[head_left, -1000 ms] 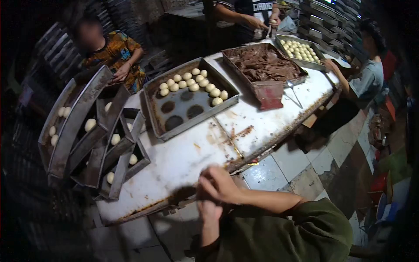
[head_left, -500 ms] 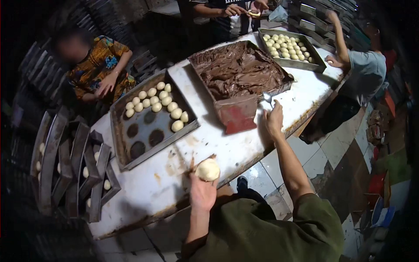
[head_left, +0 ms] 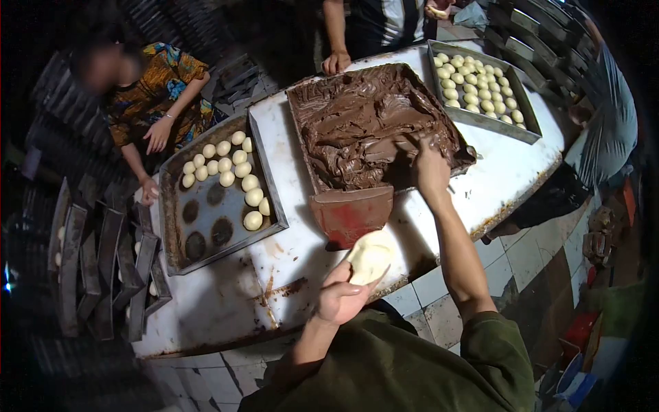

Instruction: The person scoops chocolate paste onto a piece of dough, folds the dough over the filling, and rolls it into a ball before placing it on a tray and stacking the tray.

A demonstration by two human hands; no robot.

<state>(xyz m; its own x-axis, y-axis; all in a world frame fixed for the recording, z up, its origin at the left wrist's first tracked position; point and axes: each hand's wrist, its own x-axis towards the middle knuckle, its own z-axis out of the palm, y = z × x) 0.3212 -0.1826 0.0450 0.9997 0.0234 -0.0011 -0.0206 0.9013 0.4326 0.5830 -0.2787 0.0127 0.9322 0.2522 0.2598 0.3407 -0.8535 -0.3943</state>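
A flattened round of pale dough rests in my left hand, held by the fingers and thumb over the table's near edge. My right hand reaches over the near right side of a large tin full of thick chocolate filling. Its fingers are closed on a spoon, whose bowl is hard to make out against the brown mass. A reddish, chocolate-smeared panel stands at the tin's near end, just beyond the dough.
Left of the filling, a tray holds several dough balls. Another tray of dough balls lies at the far right. Stacked metal tins crowd the left end of the white table. Co-workers stand at the left, far side and right.
My right hand has moved from beside the tin to over the chocolate with the spoon. My left hand has brought the dough right and closer to the tin; the dough looks flatter and tilted.
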